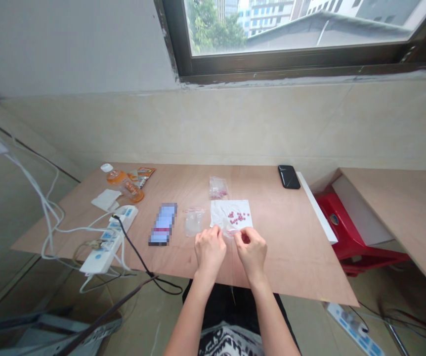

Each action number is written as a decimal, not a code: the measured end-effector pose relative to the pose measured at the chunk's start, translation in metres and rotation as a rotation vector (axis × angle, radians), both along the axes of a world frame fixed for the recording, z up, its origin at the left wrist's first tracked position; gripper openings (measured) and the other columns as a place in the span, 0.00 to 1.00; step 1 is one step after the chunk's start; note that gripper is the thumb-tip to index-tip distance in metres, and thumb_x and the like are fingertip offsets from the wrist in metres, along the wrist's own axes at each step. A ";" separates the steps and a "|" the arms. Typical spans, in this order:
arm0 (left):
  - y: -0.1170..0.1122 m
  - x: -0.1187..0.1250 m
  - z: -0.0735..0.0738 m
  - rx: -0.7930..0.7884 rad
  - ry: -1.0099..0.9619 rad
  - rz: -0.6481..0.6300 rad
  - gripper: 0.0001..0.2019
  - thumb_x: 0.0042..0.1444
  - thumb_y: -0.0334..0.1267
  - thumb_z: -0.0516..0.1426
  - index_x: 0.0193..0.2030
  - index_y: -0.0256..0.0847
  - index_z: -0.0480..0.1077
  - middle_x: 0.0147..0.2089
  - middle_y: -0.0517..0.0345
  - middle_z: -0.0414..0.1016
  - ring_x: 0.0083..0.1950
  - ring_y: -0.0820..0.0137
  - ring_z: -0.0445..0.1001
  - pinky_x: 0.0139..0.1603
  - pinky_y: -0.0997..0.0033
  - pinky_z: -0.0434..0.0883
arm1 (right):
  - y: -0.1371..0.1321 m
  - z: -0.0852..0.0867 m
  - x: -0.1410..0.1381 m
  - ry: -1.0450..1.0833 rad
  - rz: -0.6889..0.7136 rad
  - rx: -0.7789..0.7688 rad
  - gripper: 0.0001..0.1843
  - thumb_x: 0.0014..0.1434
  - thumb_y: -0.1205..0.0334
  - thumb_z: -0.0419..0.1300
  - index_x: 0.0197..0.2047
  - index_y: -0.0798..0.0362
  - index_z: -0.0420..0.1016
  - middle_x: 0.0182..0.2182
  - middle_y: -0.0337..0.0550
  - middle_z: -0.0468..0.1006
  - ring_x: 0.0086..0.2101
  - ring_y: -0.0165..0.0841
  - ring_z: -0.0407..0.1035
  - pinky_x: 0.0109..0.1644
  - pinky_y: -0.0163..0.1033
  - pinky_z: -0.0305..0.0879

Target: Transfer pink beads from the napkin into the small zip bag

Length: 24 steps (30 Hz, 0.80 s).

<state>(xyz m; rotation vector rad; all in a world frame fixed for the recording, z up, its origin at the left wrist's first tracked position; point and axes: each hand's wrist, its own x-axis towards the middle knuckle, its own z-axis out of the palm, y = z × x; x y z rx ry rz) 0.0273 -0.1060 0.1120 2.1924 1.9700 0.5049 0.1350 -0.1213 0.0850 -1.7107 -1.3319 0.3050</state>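
Forearms side by side, the left hand (210, 250) and right hand (252, 251) curl their fingers to pinch a small clear bag (230, 230) between them, at the near edge of a white sheet (220, 210) strewn with red beads (238, 216). The plywood table (294, 237), bearing a black phone (289, 176) and power strip (109, 240), stands beneath a window (302, 24).

Small clear bag (230, 231), crumpled, just beside scattered red beads (238, 216).

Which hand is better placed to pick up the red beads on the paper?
Probably right: the right hand sits just below the beads on the paper; the left hand is further aside. Both pinch a small bag.
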 end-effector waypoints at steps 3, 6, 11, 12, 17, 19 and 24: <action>0.001 -0.007 -0.002 0.029 -0.032 0.012 0.08 0.58 0.33 0.49 0.32 0.41 0.68 0.30 0.53 0.74 0.35 0.63 0.71 0.39 0.65 0.59 | 0.000 0.002 0.005 0.012 -0.002 -0.026 0.11 0.54 0.63 0.54 0.21 0.52 0.65 0.20 0.38 0.69 0.22 0.29 0.62 0.30 0.34 0.55; 0.001 -0.013 -0.001 0.028 -0.099 -0.027 0.08 0.58 0.35 0.49 0.31 0.41 0.67 0.30 0.55 0.74 0.34 0.65 0.71 0.39 0.66 0.59 | 0.002 0.001 0.010 0.045 0.015 -0.072 0.09 0.53 0.63 0.54 0.22 0.52 0.66 0.21 0.38 0.70 0.22 0.29 0.62 0.30 0.33 0.55; 0.002 -0.016 0.004 -0.014 -0.192 -0.116 0.08 0.58 0.36 0.50 0.29 0.41 0.66 0.28 0.58 0.72 0.33 0.67 0.70 0.37 0.69 0.59 | 0.006 -0.004 0.020 0.133 0.142 -0.035 0.04 0.51 0.66 0.54 0.31 0.52 0.69 0.30 0.40 0.71 0.28 0.31 0.65 0.32 0.34 0.59; 0.003 -0.016 0.005 -0.013 -0.185 -0.118 0.08 0.58 0.36 0.50 0.28 0.41 0.66 0.28 0.58 0.72 0.33 0.67 0.70 0.37 0.69 0.59 | 0.006 -0.004 0.021 0.148 0.187 -0.016 0.04 0.51 0.67 0.54 0.32 0.52 0.69 0.31 0.41 0.71 0.30 0.31 0.65 0.32 0.34 0.60; 0.005 -0.016 0.010 -0.041 -0.124 -0.150 0.09 0.58 0.35 0.50 0.27 0.41 0.65 0.27 0.58 0.71 0.32 0.68 0.70 0.35 0.70 0.59 | 0.003 0.003 0.019 0.191 0.389 0.028 0.08 0.55 0.66 0.53 0.31 0.51 0.74 0.37 0.44 0.71 0.37 0.33 0.66 0.33 0.34 0.62; 0.005 -0.016 0.012 -0.054 -0.106 -0.168 0.09 0.58 0.35 0.50 0.28 0.41 0.65 0.27 0.58 0.71 0.32 0.68 0.70 0.35 0.70 0.59 | 0.003 0.007 0.017 0.173 0.427 -0.019 0.10 0.58 0.62 0.54 0.35 0.50 0.77 0.40 0.46 0.71 0.41 0.35 0.66 0.37 0.37 0.64; 0.005 -0.012 0.014 -0.033 -0.103 -0.310 0.07 0.59 0.34 0.50 0.32 0.40 0.66 0.32 0.56 0.73 0.36 0.66 0.71 0.39 0.66 0.62 | 0.009 0.007 0.013 0.278 0.552 -0.163 0.19 0.62 0.48 0.50 0.42 0.49 0.78 0.44 0.47 0.74 0.46 0.39 0.65 0.50 0.45 0.63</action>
